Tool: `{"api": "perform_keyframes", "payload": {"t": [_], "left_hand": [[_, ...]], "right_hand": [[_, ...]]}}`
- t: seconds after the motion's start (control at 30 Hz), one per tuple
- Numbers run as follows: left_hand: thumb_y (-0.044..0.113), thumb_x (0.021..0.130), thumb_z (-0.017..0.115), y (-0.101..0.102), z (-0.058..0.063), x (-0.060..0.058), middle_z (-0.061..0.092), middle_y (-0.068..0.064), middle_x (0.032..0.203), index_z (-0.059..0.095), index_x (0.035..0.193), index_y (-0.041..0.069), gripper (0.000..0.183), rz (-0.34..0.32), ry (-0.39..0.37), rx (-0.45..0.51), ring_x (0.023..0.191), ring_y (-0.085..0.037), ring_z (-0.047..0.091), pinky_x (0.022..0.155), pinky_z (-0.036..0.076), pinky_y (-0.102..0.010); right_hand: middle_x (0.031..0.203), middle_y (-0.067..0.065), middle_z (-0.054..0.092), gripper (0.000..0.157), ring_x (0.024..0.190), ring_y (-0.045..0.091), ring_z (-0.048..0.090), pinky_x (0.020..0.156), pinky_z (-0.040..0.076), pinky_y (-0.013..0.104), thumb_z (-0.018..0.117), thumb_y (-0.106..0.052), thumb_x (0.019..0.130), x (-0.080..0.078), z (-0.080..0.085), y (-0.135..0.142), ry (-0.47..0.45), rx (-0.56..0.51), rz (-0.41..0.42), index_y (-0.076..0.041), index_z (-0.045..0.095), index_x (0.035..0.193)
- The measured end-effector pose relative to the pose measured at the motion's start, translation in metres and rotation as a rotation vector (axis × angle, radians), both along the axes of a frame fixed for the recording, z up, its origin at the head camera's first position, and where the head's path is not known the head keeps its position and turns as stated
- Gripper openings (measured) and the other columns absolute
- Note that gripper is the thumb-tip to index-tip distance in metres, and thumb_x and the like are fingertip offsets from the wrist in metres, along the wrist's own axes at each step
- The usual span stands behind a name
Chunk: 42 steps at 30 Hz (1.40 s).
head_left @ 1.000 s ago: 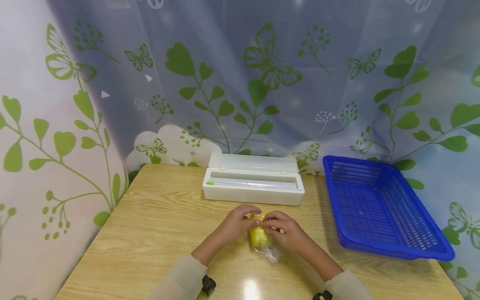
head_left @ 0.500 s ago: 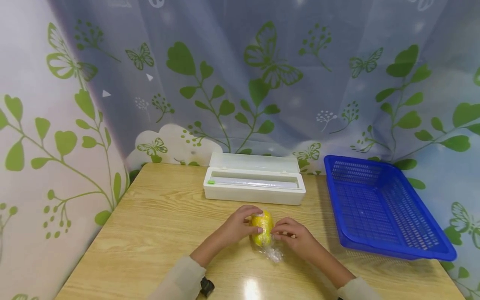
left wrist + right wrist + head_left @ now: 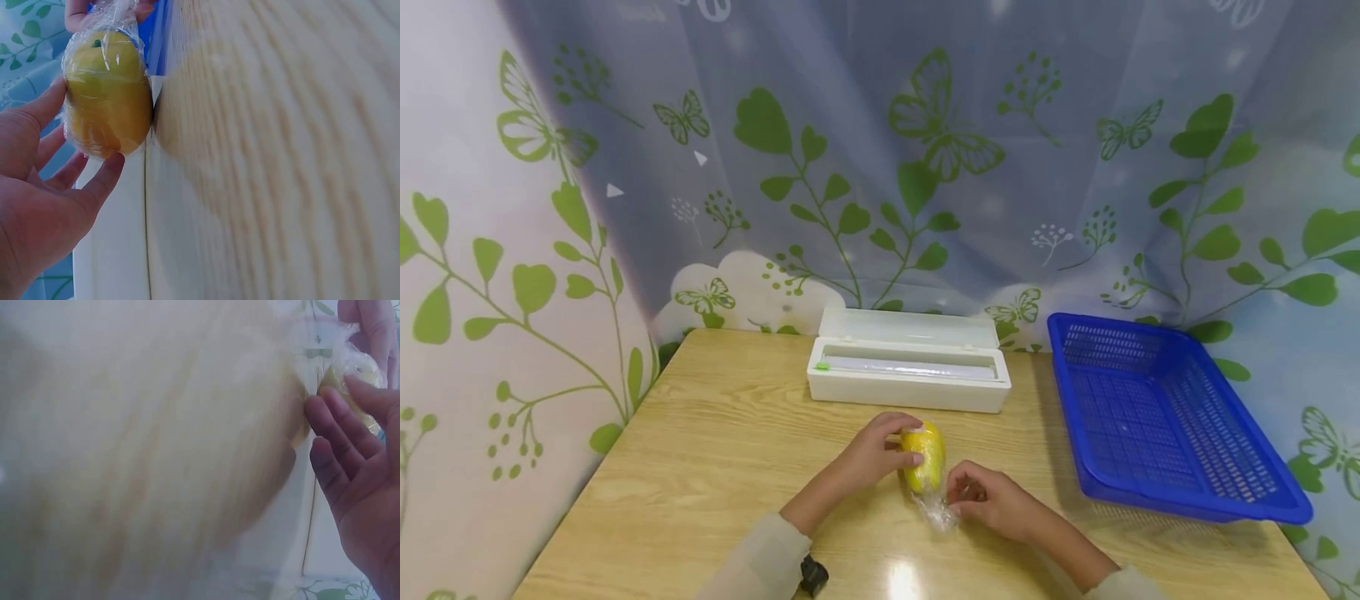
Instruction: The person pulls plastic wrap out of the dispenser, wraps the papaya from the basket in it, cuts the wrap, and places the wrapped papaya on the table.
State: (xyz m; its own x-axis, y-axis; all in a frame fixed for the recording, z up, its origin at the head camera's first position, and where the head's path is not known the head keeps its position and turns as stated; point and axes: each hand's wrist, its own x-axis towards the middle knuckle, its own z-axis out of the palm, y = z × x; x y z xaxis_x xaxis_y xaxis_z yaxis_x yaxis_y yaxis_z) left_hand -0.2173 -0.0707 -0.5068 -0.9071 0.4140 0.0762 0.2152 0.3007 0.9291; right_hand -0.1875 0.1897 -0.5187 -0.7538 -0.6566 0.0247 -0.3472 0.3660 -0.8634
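A yellow fruit [image 3: 929, 457] wrapped in clear cling film lies on the wooden table, with a small green stem spot at its near end in the left wrist view. My left hand [image 3: 874, 452] holds the fruit from the left, thumb on the near side and fingers round the far end. Loose, crumpled cling film [image 3: 937, 510] gathers at the end toward me. My right hand [image 3: 996, 503] has its thumb and fingers at this gathered film, pinching it. In the right wrist view, the right hand's fingers [image 3: 337, 428] partly cover the fruit.
Behind the hands stands a long white box [image 3: 910, 388], its lid up, with a roll of film [image 3: 910, 367] and a green slider inside. A blue plastic basket [image 3: 1138, 425] sits at the right. Patterned curtain [image 3: 850, 167] hangs along the table's back and sides.
My right hand has moved from the fruit's top, near the left fingertips, down and right to the gathered film end. The left hand keeps its hold on the fruit.
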Motion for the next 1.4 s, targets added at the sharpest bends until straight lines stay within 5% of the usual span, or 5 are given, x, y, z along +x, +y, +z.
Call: {"api": "perform_keyframes", "payload": {"t": [0.33,0.63,0.87,1.13,1.4], "left_hand": [[0.022,0.092,0.076,0.002,0.002,0.002,0.047,-0.008,0.147,0.061,0.135,0.014,0.047,0.009,0.015,-0.015,0.130,-0.028,0.051,0.107,0.050,-0.042],[0.021,0.092,0.076,0.002,0.005,0.004,0.048,-0.009,0.146,0.061,0.135,0.012,0.046,0.018,0.015,-0.012,0.129,-0.027,0.051,0.107,0.050,-0.042],[0.022,0.092,0.075,0.000,0.004,0.005,0.048,-0.010,0.146,0.060,0.136,0.013,0.047,0.027,0.012,-0.020,0.128,-0.029,0.052,0.106,0.050,-0.043],[0.023,0.092,0.076,0.000,0.002,0.004,0.048,-0.009,0.145,0.061,0.135,0.014,0.047,0.026,0.012,-0.009,0.126,-0.026,0.052,0.105,0.051,-0.040],[0.022,0.092,0.076,0.002,0.001,0.004,0.047,-0.011,0.145,0.061,0.135,0.012,0.047,0.026,0.005,-0.010,0.126,-0.029,0.053,0.104,0.052,-0.041]], "right_hand": [[0.097,0.018,0.066,0.023,0.079,0.006,0.063,0.065,0.059,0.030,0.061,-0.008,0.100,0.009,-0.002,-0.004,-0.016,-0.158,0.107,-0.002,0.064,0.122],[0.092,0.011,0.062,0.056,0.075,0.023,0.057,0.064,0.055,0.026,0.048,0.029,0.084,0.006,-0.003,-0.011,0.342,-0.221,0.228,0.001,0.063,0.130],[0.107,0.003,0.072,0.037,0.083,0.003,0.063,0.067,0.056,0.020,0.075,-0.003,0.087,0.013,0.000,-0.014,0.468,-0.028,0.078,-0.010,0.069,0.123],[0.096,-0.004,0.070,0.032,0.079,0.002,0.063,0.068,0.053,0.013,0.078,0.006,0.079,0.014,0.000,-0.017,0.662,-0.064,0.056,-0.014,0.071,0.103],[0.091,-0.006,0.056,0.019,0.071,0.003,0.051,0.057,0.049,0.019,0.063,0.000,0.096,0.016,0.008,-0.025,0.525,-0.150,-0.128,-0.018,0.059,0.101]]}}
